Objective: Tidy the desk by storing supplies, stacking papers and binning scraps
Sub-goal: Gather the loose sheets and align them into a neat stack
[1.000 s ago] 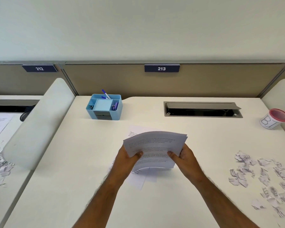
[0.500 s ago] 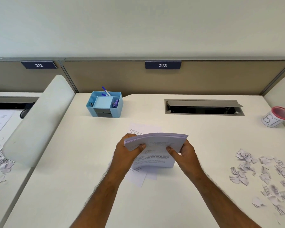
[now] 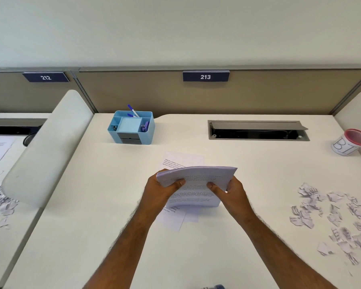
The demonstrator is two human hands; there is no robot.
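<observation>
White desk (image 3: 92, 236) | paper stack (image 3: 198, 176) held upright, long axis left-right | both hands' fingers pinching it

Two bare forearms and hands, no sleeves in sight.

Both arms enter from the lower edge of the head view and are uncovered along their whole visible length, from near the elbow to the fingers. The left hand (image 3: 161, 190) and the right hand (image 3: 230, 191) wear no gloves, and no watch, band or bracelet shows at either wrist. No ring shows on the visible fingers. Fine hair lines the outer edges of both forearms, clearest along the left one. Each thumb shows its short, unpainted nail. The forearms are slim and taper toward the wrists. Nothing of the clothing on the upper arms or body comes into view.
</observation>
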